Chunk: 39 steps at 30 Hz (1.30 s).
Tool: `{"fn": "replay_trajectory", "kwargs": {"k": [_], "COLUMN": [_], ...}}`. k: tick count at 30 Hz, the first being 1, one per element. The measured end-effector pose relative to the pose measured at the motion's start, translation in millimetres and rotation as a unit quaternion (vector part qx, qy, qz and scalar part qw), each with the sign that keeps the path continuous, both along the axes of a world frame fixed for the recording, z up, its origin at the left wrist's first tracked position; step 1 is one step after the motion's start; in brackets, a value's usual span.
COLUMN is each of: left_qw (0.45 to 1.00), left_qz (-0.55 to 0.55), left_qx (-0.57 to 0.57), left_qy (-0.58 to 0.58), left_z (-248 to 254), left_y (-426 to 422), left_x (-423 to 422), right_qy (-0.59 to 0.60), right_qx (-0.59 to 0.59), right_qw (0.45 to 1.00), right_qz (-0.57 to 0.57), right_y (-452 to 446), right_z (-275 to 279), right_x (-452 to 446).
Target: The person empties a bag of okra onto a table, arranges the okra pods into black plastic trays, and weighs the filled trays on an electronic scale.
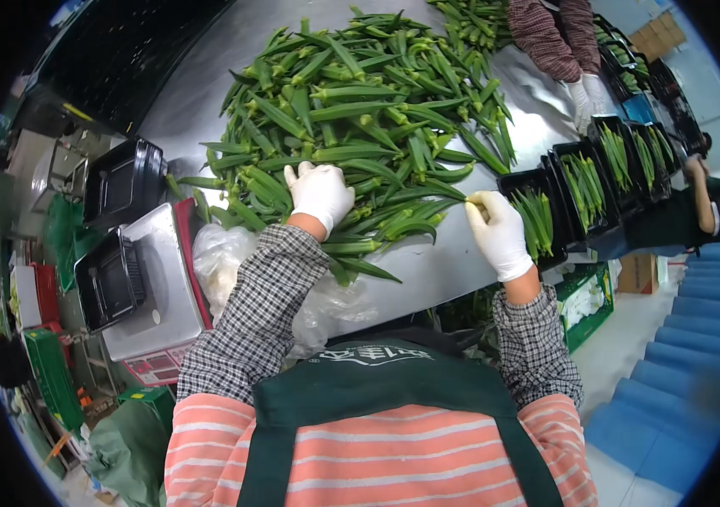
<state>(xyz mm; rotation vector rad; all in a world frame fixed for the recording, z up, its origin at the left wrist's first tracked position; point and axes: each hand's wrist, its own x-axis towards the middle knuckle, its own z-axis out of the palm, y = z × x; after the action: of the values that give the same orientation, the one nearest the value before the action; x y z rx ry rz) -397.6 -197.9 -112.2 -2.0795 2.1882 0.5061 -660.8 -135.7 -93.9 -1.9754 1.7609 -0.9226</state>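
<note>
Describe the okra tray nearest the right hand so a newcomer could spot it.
Along the metal table's right side runs a row of black trays holding okra. The wanted tray sits at the row's near end. Unlike the rest, it lies right beside the gloved right hand.

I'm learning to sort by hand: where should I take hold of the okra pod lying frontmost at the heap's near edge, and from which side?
Probably pinch the okra pod around its middle, coming from your right, where bare metal table lies. Its long, slim body looks uncovered, with the narrow tip pointing rightward.
</note>
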Motion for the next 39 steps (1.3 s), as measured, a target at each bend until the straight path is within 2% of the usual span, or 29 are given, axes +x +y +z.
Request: {"fn": "replay_trajectory", "kwargs": {"k": [2,3,5,7,9,11,13,14,15,17,18,19,20,22,23,25,26,27,28,29,30,33,34,36,38,39], "left_qw": [1.000,0.996,0.970,0.918,0.910,0.845,0.861,0.853,0.856,0.886,0.888,0.887,0.901,0.925,0.951,0.978,0.980,0.981,0.983,0.983,0.983,0.975,0.965,0.948,0.954,0.956], "left_qz": [0.000,0.010,-0.005,-0.118,-0.312,-0.291,-0.318,-0.331,-0.211,-0.043,-0.026,-0.008,-0.016,-0.029,-0.074,-0.099,-0.096,-0.092,-0.088,-0.089,-0.091,-0.054,-0.053,-0.057,-0.037,-0.045], "left_qx": [-0.024,-0.078,-0.230,-0.276,-0.077,-0.232,-0.155,-0.214,-0.231,-0.238,-0.278,-0.320,-0.309,-0.287,-0.238,-0.168,-0.166,-0.163,-0.160,-0.155,-0.150,-0.170,-0.205,-0.252,-0.229,-0.221], "left_qy": [0.003,0.029,0.080,0.259,0.263,0.385,0.365,0.342,0.411,0.396,0.366,0.334,0.305,0.247,0.185,0.073,0.058,0.045,0.032,0.046,0.059,0.133,0.153,0.187,0.192,0.190], "left_z": [-1,-12,-1,29,71,23,39,35,30,44,39,36,33,28,24,14,7,-2,-7,-9,-11,-7,5,16,16,15], "left_y": [1,4,20,45,79,115,97,90,86,75,65,59,61,65,69,76,76,76,77,75,71,63,63,62,62,63], "left_x": [0,2,-5,-39,-90,-132,-112,-89,-66,-10,21,44,54,66,64,52,49,47,46,47,50,69,73,80,86,86], "right_qy": [-0.007,-0.005,-0.013,-0.067,-0.159,-0.142,-0.089,-0.072,-0.023,0.030,0.022,0.074,0.087,0.165,0.197,0.183,0.176,0.094,0.051,0.010,0.016,0.099,0.117,0.191,0.237,0.253], "right_qx": [0.000,-0.018,-0.038,-0.003,0.018,0.016,-0.003,0.010,0.013,-0.040,-0.044,-0.050,-0.069,-0.015,-0.001,0.009,0.014,-0.024,0.025,0.074,0.062,0.007,0.034,-0.030,-0.075,-0.037], "right_qw": [1.000,0.999,0.996,0.989,0.969,0.971,0.982,0.988,0.994,0.999,0.998,0.993,0.988,0.977,0.969,0.972,0.973,0.985,0.993,0.995,0.996,0.986,0.982,0.965,0.949,0.947], "right_qz": [-0.024,-0.037,-0.075,-0.129,-0.190,-0.190,-0.165,-0.137,-0.107,0.003,0.048,0.083,0.110,0.137,0.146,0.150,0.151,0.142,0.105,0.065,0.057,0.135,0.148,0.176,0.194,0.193], "right_y": [17,26,47,68,80,83,79,76,70,55,46,37,28,11,6,-7,-11,-13,-12,-12,-14,-16,-17,-19,-18,-18], "right_z": [8,12,28,34,53,54,52,49,40,15,-2,-19,-29,-45,-50,-54,-56,-57,-47,-37,-42,-50,-50,-65,-73,-74], "right_x": [-17,-26,-44,-75,-82,-91,-84,-75,-66,-38,-24,-11,5,29,36,32,27,16,9,1,-9,-12,-8,2,11,13]}}
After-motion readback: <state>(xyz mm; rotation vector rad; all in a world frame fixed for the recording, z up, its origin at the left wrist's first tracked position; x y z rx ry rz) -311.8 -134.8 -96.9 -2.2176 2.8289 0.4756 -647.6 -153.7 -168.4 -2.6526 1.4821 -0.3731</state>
